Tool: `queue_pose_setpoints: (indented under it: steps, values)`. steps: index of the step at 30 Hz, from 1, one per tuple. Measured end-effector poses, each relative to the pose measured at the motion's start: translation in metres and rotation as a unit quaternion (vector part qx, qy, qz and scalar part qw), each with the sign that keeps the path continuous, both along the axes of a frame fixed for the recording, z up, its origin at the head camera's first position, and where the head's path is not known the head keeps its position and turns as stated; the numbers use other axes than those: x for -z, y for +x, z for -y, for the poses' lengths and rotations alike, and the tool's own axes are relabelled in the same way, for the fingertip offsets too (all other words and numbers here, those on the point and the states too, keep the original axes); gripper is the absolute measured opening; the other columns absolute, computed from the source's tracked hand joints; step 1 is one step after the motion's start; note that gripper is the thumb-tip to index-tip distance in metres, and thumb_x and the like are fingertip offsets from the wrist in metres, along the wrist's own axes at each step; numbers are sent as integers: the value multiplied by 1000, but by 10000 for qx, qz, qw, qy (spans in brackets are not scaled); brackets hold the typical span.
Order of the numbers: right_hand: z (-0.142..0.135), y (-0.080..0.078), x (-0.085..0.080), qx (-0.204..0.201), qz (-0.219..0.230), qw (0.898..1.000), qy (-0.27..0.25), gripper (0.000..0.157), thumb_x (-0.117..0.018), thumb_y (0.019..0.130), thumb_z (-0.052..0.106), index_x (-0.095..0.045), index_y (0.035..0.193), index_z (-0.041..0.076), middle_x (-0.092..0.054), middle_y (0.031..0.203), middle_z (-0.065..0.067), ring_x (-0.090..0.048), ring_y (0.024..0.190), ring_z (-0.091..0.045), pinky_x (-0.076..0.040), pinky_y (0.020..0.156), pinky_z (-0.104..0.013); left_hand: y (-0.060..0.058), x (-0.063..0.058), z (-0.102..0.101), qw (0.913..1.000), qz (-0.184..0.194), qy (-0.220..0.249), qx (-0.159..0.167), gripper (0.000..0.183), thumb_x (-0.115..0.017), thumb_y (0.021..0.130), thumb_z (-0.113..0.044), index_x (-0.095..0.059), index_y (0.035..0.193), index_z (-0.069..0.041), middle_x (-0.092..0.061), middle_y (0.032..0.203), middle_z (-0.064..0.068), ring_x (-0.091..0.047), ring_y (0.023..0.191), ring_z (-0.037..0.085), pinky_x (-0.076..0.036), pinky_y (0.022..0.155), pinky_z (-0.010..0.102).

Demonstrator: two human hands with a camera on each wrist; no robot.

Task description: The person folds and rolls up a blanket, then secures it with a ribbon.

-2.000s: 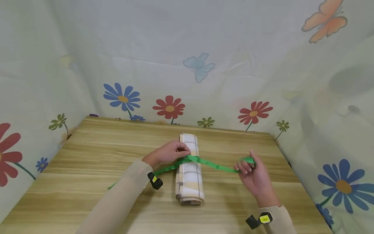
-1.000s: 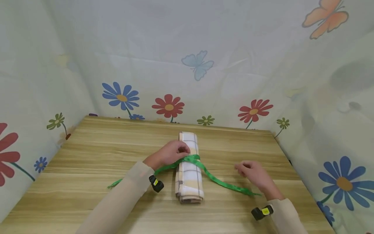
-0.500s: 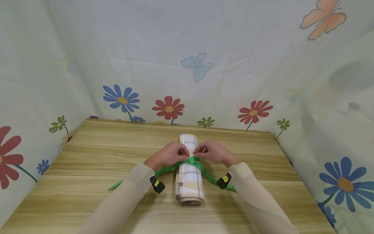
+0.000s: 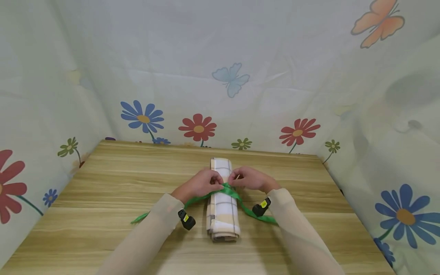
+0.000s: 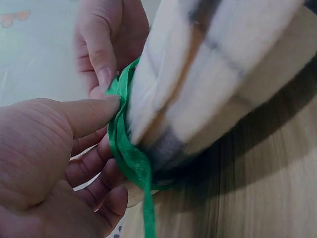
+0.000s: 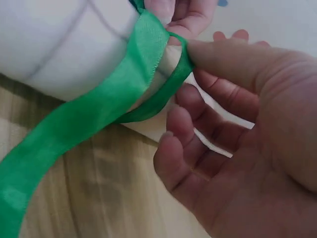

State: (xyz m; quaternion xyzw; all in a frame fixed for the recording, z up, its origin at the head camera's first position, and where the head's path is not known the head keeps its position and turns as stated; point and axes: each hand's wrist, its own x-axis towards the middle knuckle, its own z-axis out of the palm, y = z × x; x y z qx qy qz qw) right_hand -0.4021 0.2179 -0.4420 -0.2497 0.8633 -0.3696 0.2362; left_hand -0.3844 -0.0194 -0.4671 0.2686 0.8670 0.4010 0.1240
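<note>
A rolled checked cloth (image 4: pixel 225 221), white and beige with thin dark lines, lies lengthwise on the table. Round its middle goes a green ribbon (image 4: pixel 229 190), crossed on top, with one tail out to each side. My left hand (image 4: pixel 203 183) pinches the ribbon near the crossing, its thumb (image 5: pixel 94 115) pressed on the band at the roll's edge. From the other side my right hand (image 4: pixel 253 178) pinches a strand between thumb and forefinger, and its other fingers (image 6: pixel 179 124) curl beneath. In the right wrist view a broad ribbon tail (image 6: pixel 74 124) runs down toward the lower left.
The wooden table (image 4: pixel 137 179) has wood grain running across it. White curtains (image 4: pixel 172 57) printed with flowers and butterflies hang behind it and at both sides. Each sleeve carries a small black wrist camera (image 4: pixel 186 220).
My right hand first held the ribbon's tail out to the right, then let it fall on the table and moved left to the crossing. My left hand has stayed at the roll.
</note>
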Motion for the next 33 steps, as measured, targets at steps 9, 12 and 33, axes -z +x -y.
queue_pose_setpoints:
  steps: [9, 12, 33]
  values:
    - [-9, 0, 11, 211, 346, 9955, -858, 15, -60, 104, 20, -69, 105, 10, -65, 97, -5, -55, 82, -26, -50, 77, -40, -4, 9, -1, 9999, -35, 169, 11, 10, -71, 98, -19, -69, 95, -10, -62, 81, -1, -52, 72, 10, -45, 69, 26]
    - [-9, 1, 12, 294, 445, 9935, -1004, 15, -59, 104, 20, -67, 106, 7, -64, 96, -6, -53, 79, -23, -48, 74, -37, -4, 8, -1, 9997, -5, 237, 19, 10, -71, 98, -19, -69, 95, -10, -62, 81, -1, -52, 73, 11, -45, 69, 26]
    - [2, -2, -2, -257, 66, 9991, -335, 12, -74, 91, 5, -66, 98, -1, -64, 85, -3, -54, 72, -12, -46, 66, -24, -7, 9, -2, 9982, 402, 403, -188, 9, -69, 99, -18, -68, 96, -10, -65, 86, 1, -55, 77, 13, -46, 69, 27]
